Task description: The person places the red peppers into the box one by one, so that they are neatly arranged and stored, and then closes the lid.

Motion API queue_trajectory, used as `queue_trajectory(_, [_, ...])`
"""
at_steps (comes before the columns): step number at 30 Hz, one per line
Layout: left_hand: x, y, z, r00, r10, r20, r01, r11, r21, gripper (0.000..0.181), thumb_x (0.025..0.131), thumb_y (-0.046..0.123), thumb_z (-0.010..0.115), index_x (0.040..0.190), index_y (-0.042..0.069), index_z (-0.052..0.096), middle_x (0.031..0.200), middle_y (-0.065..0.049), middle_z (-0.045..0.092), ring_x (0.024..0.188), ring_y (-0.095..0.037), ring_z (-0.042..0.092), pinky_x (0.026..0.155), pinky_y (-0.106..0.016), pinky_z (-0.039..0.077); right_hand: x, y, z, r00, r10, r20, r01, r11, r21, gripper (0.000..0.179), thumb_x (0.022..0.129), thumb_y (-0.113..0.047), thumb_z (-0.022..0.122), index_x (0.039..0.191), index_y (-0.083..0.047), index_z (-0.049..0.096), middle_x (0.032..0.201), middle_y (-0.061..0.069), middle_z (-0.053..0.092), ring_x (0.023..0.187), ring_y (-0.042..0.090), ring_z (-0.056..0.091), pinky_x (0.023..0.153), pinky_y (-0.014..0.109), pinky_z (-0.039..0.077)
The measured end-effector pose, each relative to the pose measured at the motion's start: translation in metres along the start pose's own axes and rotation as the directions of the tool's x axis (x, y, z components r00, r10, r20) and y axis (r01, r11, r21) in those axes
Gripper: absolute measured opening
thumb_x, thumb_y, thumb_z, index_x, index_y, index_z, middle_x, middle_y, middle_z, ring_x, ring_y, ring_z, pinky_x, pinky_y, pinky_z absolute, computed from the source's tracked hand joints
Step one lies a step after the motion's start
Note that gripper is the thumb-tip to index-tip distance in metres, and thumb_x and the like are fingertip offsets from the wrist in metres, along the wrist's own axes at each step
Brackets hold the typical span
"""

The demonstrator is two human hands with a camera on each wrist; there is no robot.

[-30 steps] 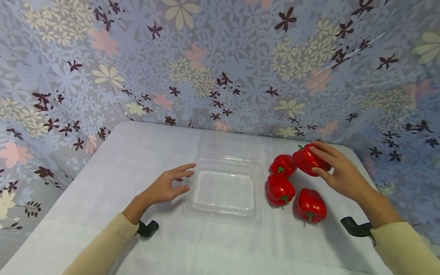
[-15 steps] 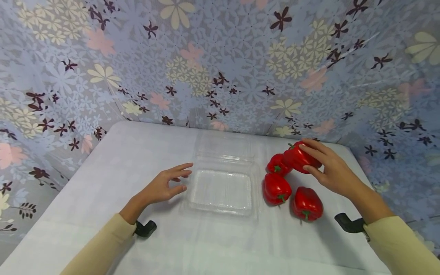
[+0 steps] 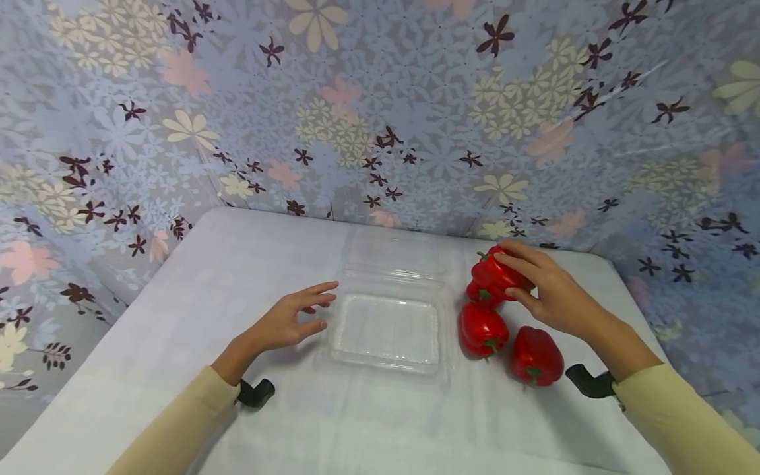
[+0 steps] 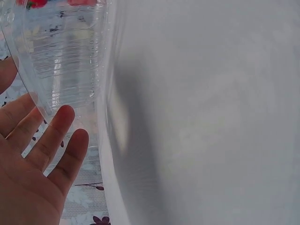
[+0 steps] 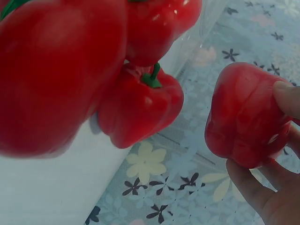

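My right hand (image 3: 555, 293) grips a red bell pepper (image 3: 501, 274) between thumb and fingers, raised off the table. In the right wrist view the held pepper (image 5: 246, 115) is apart from the others. Behind it in the head view, a second red pepper (image 3: 482, 294) is partly hidden. Nearer stand two more red peppers, one (image 3: 483, 329) beside the container and one (image 3: 536, 356) to its right. A clear plastic clamshell container (image 3: 386, 330) lies with its lid folded back. At its left side my left hand (image 3: 291, 322) is held with fingers extended, holding nothing.
A white cloth covers the table (image 3: 267, 251). Behind it hangs a flower-patterned sheet (image 3: 356, 99). The container's lid (image 3: 394, 254) spreads toward the back edge. Black wrist mounts (image 3: 256, 394) sit under both forearms.
My right hand has moved left with the held pepper, which now overlaps the back pepper in the head view. The left hand stays in place beside the container.
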State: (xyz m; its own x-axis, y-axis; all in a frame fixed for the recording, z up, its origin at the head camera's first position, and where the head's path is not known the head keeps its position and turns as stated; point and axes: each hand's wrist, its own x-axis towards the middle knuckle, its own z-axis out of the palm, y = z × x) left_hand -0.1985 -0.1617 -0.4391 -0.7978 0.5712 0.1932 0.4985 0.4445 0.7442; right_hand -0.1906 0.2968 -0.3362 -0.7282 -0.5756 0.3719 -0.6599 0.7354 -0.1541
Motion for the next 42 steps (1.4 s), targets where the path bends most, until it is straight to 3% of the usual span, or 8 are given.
queue_trajectory(4, [-0.001,0.0,0.0,1.0,-0.007,-0.006,0.007,1.0,0.002,0.058,0.09,0.01,0.067,0.145,0.004,0.049,0.157,-0.009,0.044,0.121,-0.031,0.063,0.095,-0.052,0.055,0.005,-0.004,0.001,1.0,0.003,0.022,-0.003,1.0,0.013,0.071,0.075,0.007,0.079,0.14,-0.002,0.053,0.148,0.021,0.045,0.13,0.042,0.046,0.08,0.049,0.061])
queue_trajectory(14, [-0.002,-0.001,-0.001,1.0,0.022,-0.01,-0.021,0.999,0.032,0.062,0.091,0.013,0.067,0.149,0.008,0.045,0.154,-0.014,0.046,0.114,-0.032,0.066,0.086,-0.044,0.059,0.01,-0.013,0.01,0.996,0.036,0.088,-0.04,0.998,0.05,0.072,0.078,0.004,0.078,0.144,-0.006,0.051,0.152,0.018,0.043,0.132,0.039,0.046,0.083,0.047,0.061])
queue_trajectory(18, [-0.004,-0.002,-0.001,1.0,0.022,-0.013,-0.021,0.999,0.037,0.063,0.091,0.012,0.068,0.149,0.008,0.045,0.154,-0.014,0.047,0.114,-0.032,0.066,0.086,-0.042,0.059,0.015,-0.017,0.014,0.996,0.008,0.091,-0.014,0.998,0.068,0.072,0.078,0.003,0.078,0.144,-0.007,0.05,0.152,0.018,0.043,0.131,0.038,0.046,0.081,0.045,0.061])
queue_trajectory(25, [-0.003,-0.001,0.0,1.0,-0.001,0.001,0.001,0.999,0.04,0.061,0.092,0.014,0.067,0.148,0.007,0.046,0.156,-0.008,0.045,0.116,-0.03,0.066,0.089,-0.042,0.058,0.026,-0.026,0.02,0.995,-0.045,0.093,0.034,0.994,0.108,0.068,0.08,0.0,0.077,0.143,-0.005,0.051,0.152,0.017,0.044,0.135,0.038,0.044,0.092,0.051,0.058])
queue_trajectory(33, [-0.002,-0.001,0.0,1.0,0.015,-0.008,-0.015,1.0,0.022,0.06,0.091,0.011,0.067,0.147,0.004,0.046,0.156,-0.012,0.044,0.115,-0.033,0.066,0.087,-0.047,0.058,0.042,-0.039,0.037,0.983,-0.143,0.118,0.129,0.984,0.121,0.066,0.082,-0.002,0.077,0.143,-0.004,0.052,0.152,0.016,0.045,0.136,0.036,0.044,0.094,0.049,0.057])
queue_trajectory(42, [0.0,-0.001,0.001,1.0,0.008,0.003,-0.008,1.0,0.03,0.062,0.092,0.013,0.067,0.149,0.007,0.044,0.156,-0.012,0.044,0.116,-0.031,0.066,0.089,-0.045,0.057,0.051,-0.056,0.051,0.966,-0.133,0.221,0.097,0.982,0.164,0.067,0.086,-0.011,0.075,0.147,-0.012,0.048,0.156,0.009,0.041,0.143,0.031,0.039,0.1,0.047,0.055])
